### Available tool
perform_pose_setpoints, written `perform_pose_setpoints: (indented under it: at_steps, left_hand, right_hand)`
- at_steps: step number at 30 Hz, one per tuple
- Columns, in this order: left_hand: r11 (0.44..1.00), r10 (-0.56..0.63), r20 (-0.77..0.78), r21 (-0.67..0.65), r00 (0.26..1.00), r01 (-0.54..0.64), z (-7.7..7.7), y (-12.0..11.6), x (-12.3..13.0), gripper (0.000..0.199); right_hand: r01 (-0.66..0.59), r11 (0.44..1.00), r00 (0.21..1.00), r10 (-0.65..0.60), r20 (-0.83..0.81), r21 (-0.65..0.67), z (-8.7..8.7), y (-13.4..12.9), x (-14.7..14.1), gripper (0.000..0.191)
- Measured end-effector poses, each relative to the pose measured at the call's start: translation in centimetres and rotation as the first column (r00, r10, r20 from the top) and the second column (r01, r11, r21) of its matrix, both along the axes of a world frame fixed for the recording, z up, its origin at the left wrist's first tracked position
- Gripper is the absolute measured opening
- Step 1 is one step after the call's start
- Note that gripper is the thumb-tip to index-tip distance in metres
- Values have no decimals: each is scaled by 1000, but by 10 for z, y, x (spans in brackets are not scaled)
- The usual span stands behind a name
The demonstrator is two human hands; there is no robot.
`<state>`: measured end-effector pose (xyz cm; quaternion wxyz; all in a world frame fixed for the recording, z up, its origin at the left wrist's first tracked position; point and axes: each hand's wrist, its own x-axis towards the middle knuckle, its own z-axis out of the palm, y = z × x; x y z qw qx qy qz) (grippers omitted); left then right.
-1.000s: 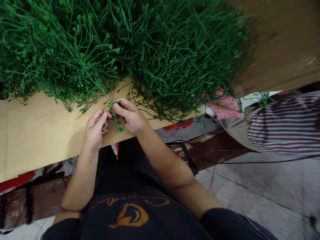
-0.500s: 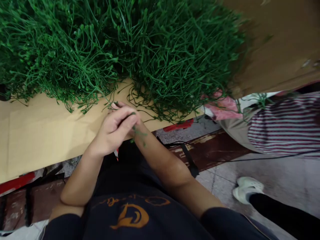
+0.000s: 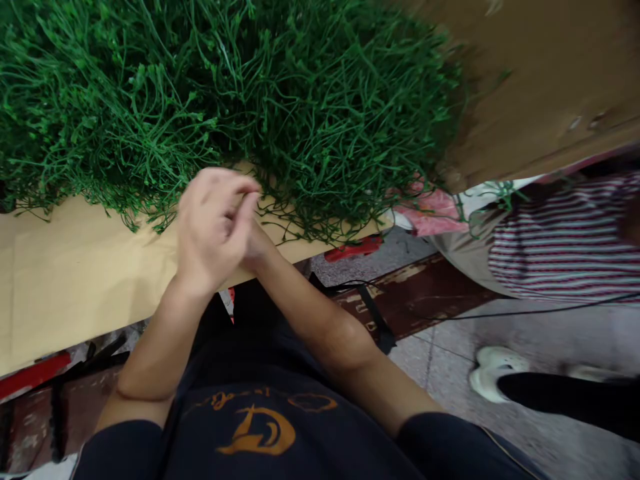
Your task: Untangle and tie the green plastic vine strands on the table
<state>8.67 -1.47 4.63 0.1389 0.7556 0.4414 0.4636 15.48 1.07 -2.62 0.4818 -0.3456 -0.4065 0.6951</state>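
Note:
My left hand [image 3: 213,223] is raised over the front edge of the cardboard, blurred by motion. Its fingers are curled, thumb and forefinger closed together; whatever they might grip does not show. Behind it is my right hand [image 3: 256,245], close against or touching the left, its fingers hidden from me. Just beyond both hands lies a big heap of thin green plastic stems [image 3: 345,127] with small budded tips. Loose stem ends hang over the tan cardboard surface [image 3: 75,260] under my hands.
A brown cardboard panel [image 3: 540,87] rises at the right of the heap. Pink plastic [image 3: 433,210] lies by it, near a person in a striped top [image 3: 565,247]. A red object [image 3: 354,248] shows below the edge, above a worn dark red bench [image 3: 420,293].
My left hand has moved up and slightly left and turned, covering more of the right hand. The green stem that hung by the left thumb is out of sight.

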Motion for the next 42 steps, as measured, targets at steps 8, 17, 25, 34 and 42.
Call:
perform_pose_setpoints:
  at_steps: [8, 17, 25, 34, 42]
  left_hand:
    - [847, 249, 427, -531, 870, 18, -53, -13, -62, 28]
    - [769, 113, 539, -579, 835, 270, -31, 7, -59, 21]
    - [765, 217, 635, -583, 742, 276, -43, 10, -47, 18]
    - [727, 379, 666, -644, 642, 239, -52, 7, -31, 22]
    - [725, 363, 682, -635, 635, 267, -56, 8, -27, 21]
  right_hand:
    - [-55, 997, 987, 62, -148, 54, -4, -9, 2, 30]
    - [-160, 909, 924, 1, 383, 384, 11, -13, 22, 26]
    - [14, 548, 598, -675, 432, 837, 37, -51, 28, 11]
    - [14, 687, 523, -624, 580, 726, 4, -34, 20, 23]
    - [-21, 736, 583, -540, 606, 676, 4, -27, 23, 10]
